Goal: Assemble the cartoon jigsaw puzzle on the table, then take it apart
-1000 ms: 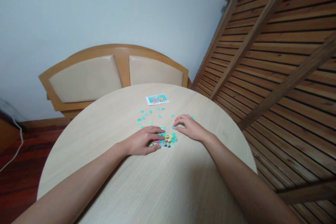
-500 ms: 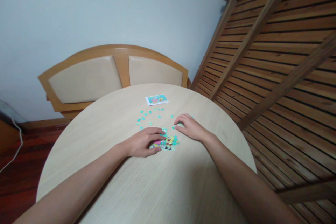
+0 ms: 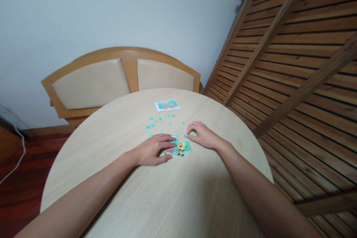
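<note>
A partly joined jigsaw puzzle with cartoon figures, one of them yellow, lies flat on the round table. My left hand rests over its left part, palm down with fingers spread, hiding some of the picture. At the puzzle's upper right edge, my right hand has thumb and forefinger curled close together. A small teal puzzle piece is at those fingertips, partly covered by them. Several loose teal pieces are scattered beyond my left hand, and a single piece lies beyond my right.
A picture card with the cartoon scene lies farther back on the pale wooden table. Behind the table stands a bench with a padded backrest. A slatted wooden panel leans on the right.
The joined puzzle has shifted very slightly up and to the right in view. My right hand's fingertips have drawn a little closer together at the small piece. My left hand stays on the puzzle.
</note>
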### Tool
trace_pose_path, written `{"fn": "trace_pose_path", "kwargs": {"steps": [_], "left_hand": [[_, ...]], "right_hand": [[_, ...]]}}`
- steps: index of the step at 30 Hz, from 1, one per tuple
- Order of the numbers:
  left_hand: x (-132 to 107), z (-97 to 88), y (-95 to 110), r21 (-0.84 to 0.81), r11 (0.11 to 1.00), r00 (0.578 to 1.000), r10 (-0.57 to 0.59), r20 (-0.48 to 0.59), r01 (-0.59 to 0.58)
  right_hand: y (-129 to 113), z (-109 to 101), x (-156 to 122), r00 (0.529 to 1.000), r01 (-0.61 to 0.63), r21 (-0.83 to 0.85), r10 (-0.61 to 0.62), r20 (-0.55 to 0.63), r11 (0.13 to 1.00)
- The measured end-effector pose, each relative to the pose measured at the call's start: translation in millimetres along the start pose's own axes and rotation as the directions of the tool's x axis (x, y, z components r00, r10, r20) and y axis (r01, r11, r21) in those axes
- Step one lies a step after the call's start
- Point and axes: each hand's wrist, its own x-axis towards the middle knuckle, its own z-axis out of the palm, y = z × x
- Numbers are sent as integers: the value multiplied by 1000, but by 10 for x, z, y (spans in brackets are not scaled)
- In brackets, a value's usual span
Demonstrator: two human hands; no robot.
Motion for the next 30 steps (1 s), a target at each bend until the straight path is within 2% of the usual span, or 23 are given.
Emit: {"fn": "trace_pose_path", "kwargs": {"steps": [7, 14, 22, 25, 30], "left_hand": [[-15, 18, -23, 78, 994, 997, -70, -22, 71], [-39, 68, -59, 126, 985, 992, -113, -59, 120], [-56, 94, -91, 99, 988, 992, -116, -57, 121], [-57, 94, -94, 105, 987, 992, -117, -49, 122], [-57, 85, -93, 112, 987, 993, -112, -41, 116]], "right_hand": [[-71, 5, 25, 999, -49, 87, 49, -5, 995], [-97, -1, 23, 999, -47, 255, 48, 0, 966], [-58, -19, -11, 979, -203, 470, 176, 101, 859], [-53, -36, -19, 969, -245, 490, 203, 138, 836], [-75, -80, -24, 962, -268, 463, 204, 184, 845]]}}
